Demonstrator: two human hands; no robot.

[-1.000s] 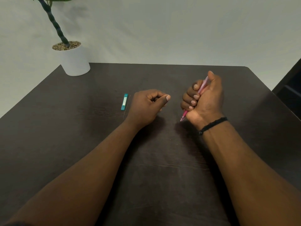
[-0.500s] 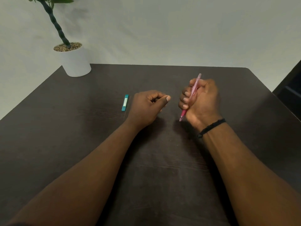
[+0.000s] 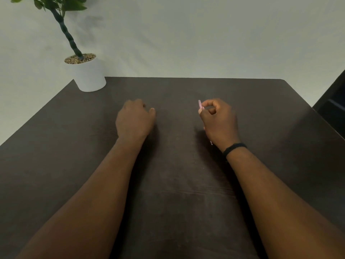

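Observation:
My right hand [image 3: 220, 122] hovers over the dark table [image 3: 177, 184] right of centre and pinches a pink pen [image 3: 200, 105] between thumb and forefinger. The pen's upper end sticks out to the left of the fingers, and its tip shows below the heel of the hand. My left hand [image 3: 135, 120] lies palm down left of centre, fingers curled away from me and hidden behind its back. The small teal case seen earlier is out of sight, and whether the left hand holds it cannot be told.
A white pot [image 3: 90, 77] with a green plant stands at the table's far left corner. A dark piece of furniture [image 3: 332, 109] sits beyond the right edge. A black band [image 3: 234, 147] circles my right wrist.
My left hand moved left over the spot where the teal case lay, hiding it. My right hand shifted from a fist grip to a fingertip pinch on the pen.

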